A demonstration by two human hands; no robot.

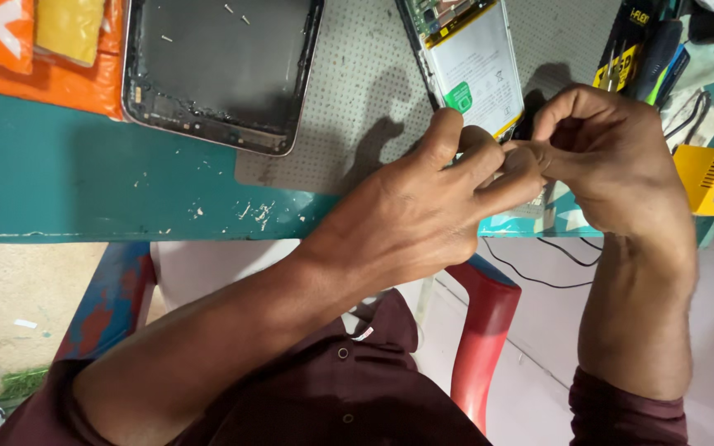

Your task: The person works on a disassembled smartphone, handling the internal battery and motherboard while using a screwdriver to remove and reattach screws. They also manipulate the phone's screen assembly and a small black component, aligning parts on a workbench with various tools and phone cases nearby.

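opened white-backed phone with exposed battery (473, 62) lies on grey perforated mat (357, 99), just beyond both hands | left hand (423, 215) and right hand (613, 165) meet fingertip to fingertip, fingers pinched; what they pinch is hidden | dark detached phone back cover (221, 66) at left | teal desk (59, 182) beneath

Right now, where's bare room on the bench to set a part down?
Free: the dotted mat between the back cover and the opened phone; the teal bench below the orange packet. Crowded: right edge, tool pack and yellow piece.
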